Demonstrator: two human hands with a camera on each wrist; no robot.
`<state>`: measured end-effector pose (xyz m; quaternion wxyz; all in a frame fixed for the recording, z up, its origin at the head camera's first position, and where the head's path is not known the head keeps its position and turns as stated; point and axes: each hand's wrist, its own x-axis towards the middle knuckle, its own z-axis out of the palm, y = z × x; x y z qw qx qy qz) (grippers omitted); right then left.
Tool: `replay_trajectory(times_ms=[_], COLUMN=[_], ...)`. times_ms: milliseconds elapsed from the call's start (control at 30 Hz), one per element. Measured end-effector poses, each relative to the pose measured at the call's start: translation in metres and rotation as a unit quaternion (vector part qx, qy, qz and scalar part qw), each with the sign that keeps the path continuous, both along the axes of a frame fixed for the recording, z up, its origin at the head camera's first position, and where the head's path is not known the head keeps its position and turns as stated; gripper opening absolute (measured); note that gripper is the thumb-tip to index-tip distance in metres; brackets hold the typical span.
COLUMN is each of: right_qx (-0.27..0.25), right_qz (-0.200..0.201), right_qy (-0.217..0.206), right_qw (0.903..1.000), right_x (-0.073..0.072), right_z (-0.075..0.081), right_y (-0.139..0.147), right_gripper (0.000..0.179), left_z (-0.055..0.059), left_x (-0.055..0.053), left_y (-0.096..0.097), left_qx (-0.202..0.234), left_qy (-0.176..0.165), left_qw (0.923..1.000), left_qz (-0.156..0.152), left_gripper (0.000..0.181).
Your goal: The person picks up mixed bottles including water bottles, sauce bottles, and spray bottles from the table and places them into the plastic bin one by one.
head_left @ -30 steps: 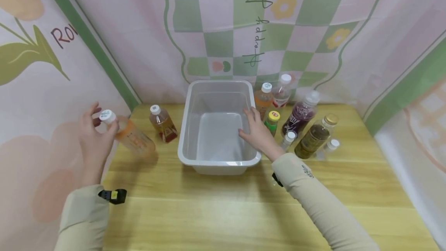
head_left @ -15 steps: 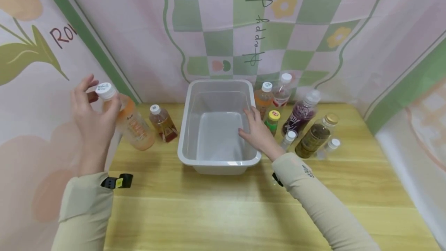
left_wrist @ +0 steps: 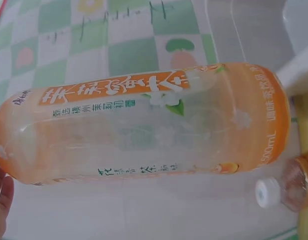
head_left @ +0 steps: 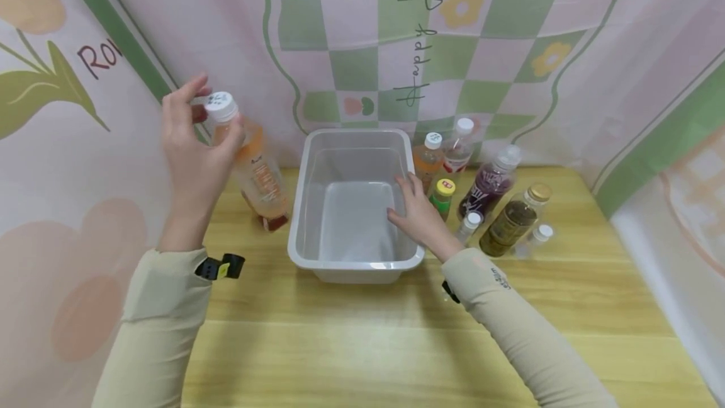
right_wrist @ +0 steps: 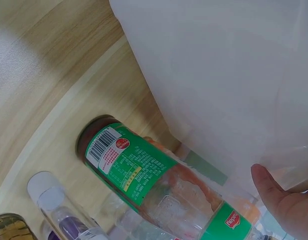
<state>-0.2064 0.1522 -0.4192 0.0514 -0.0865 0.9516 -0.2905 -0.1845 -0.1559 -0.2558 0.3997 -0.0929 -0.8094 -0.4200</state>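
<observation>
At nine o'clock in the head view, the left hand (head_left: 192, 159) pinches the top of an orange-labelled bottle (head_left: 262, 178); the right hand (head_left: 419, 214) grips the tub's (head_left: 357, 265) three-o'clock rim. Left wrist: bottle central. Right wrist: finger (right_wrist: 274, 194) on the tub, four o'clock.

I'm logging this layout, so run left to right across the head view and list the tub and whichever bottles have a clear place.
Orange-labelled bottle in the left hand, pale plastic tub, yellow-capped bottle, purple bottle, gold-capped bottle.
</observation>
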Motion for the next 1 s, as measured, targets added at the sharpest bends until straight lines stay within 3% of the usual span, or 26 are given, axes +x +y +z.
replay_trajectory(times_ms=[267,433,767,867,1000], right_qx=[-0.007,-0.004,-0.004,-0.002,0.0], right_qz=[0.002,-0.001,-0.007,-0.008,-0.007], right_qy=[0.001,0.003,-0.003,-0.002,-0.001], right_qw=[1.0,1.0,1.0,1.0,1.0], right_x=[0.001,0.001,0.001,0.001,0.001], right_z=[0.001,0.0,0.0,0.0,0.0], right_y=[0.0,-0.001,-0.001,-0.001,0.0], right_gripper=[0.078,0.078,0.078,0.078,0.078], left_z=[0.012,0.006,-0.021,-0.029,-0.04], left_x=[-0.015,-0.028,-0.046,-0.049,-0.054], left_y=[0.034,0.053,0.083,0.088,0.095], left_qx=[-0.078,-0.171,-0.247,-0.25,-0.224], left_qy=[0.027,0.03,-0.031,-0.063,-0.13], left_qw=[0.9931,0.9809,0.964,0.9616,0.9594], left_qz=[-0.083,-0.089,-0.094,-0.096,-0.111], left_gripper=[0.05,0.05,0.049,0.05,0.053])
